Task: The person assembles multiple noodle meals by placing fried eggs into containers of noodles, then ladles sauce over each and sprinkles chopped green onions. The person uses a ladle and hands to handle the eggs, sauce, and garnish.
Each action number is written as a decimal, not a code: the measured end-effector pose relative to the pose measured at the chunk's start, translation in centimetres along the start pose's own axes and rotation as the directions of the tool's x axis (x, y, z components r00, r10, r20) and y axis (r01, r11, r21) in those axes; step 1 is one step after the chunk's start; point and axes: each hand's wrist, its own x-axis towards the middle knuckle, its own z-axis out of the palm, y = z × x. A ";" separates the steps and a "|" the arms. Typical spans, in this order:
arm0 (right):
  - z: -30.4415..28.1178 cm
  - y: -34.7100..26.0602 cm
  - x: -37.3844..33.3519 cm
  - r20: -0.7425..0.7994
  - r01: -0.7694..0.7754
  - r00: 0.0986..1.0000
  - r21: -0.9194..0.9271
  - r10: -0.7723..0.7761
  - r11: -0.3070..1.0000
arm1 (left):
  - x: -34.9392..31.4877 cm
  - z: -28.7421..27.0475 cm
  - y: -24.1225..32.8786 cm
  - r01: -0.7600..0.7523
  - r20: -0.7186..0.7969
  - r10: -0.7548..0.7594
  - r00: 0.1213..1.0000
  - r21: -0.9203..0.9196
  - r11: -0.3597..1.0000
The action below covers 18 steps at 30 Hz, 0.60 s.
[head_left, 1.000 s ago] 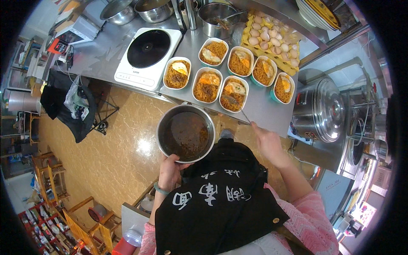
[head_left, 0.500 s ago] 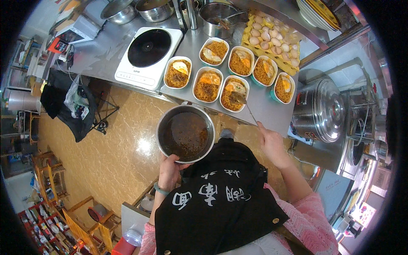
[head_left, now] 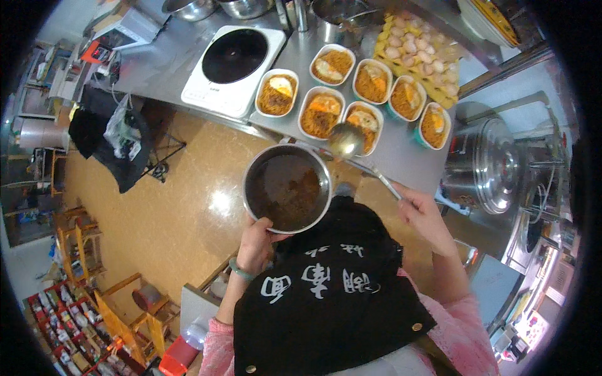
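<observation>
My left hand [head_left: 257,241] grips the near rim of a round metal pot [head_left: 287,188] holding dark brown sauce, held out above the floor in front of the steel counter [head_left: 401,153]. My right hand [head_left: 423,216] holds the long handle of a metal ladle [head_left: 346,140]. The ladle's bowl hangs between the pot's far rim and the nearest white bowl of noodles [head_left: 364,122]. Several white bowls of orange noodles with egg [head_left: 320,113] stand in two rows on the counter.
A white induction hob [head_left: 233,59] sits left of the bowls. A tray of eggs [head_left: 417,53] lies behind them. A big lidded steel pot [head_left: 486,166] stands at the right. Metal bowls are at the back. Wooden chairs [head_left: 135,310] stand on the tan floor at lower left.
My right hand has drawn the ladle back from the noodle bowl toward the pot's rim. The pot and my left hand have hardly moved.
</observation>
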 end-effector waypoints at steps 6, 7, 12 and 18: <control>5.8 -2.6 0.0 0.355 0.549 0.822 -0.279 -0.446 0.788 | -1.0 -1.6 1.1 0.046 0.019 -0.049 0.999 0.110 0.993; 6.6 -2.8 0.2 0.389 0.613 0.778 -0.300 -0.493 0.731 | -1.2 -1.8 1.3 0.051 0.025 -0.054 0.998 0.122 0.991; 8.0 -3.7 0.3 0.581 0.637 0.728 -0.374 -0.365 0.675 | -1.6 -2.5 2.0 0.130 0.038 -0.139 0.990 0.178 0.975; 7.5 -3.2 1.3 0.667 0.623 0.675 -0.288 -0.314 0.728 | -1.6 -1.7 1.8 0.104 -0.010 -0.104 0.995 0.185 0.977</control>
